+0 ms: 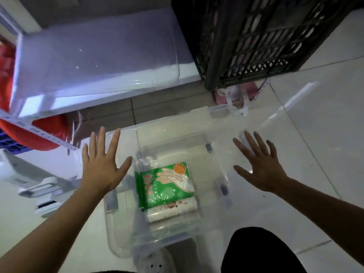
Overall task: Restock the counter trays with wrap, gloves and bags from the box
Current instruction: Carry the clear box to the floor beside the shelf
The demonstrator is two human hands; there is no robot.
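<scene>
A clear plastic box [122, 243] stands on the floor below me. Inside it lies a green pack of gloves [165, 184] on top of a white roll-shaped pack [173, 210]. My left hand [102, 162] hovers over the box's left side, fingers spread and straight, holding nothing. Over the right side my right hand [260, 162] is spread the same way, empty. A clear lid or tray [218, 113] lies tilted at the box's far edge.
A white shelf [98, 56] with a clear tray stands at the upper left, red plastic [45, 134] beneath it. A black lattice crate [256, 40] stands at the upper right. A white bracket [39, 186] lies on the floor at left. Tiled floor spreads to the right.
</scene>
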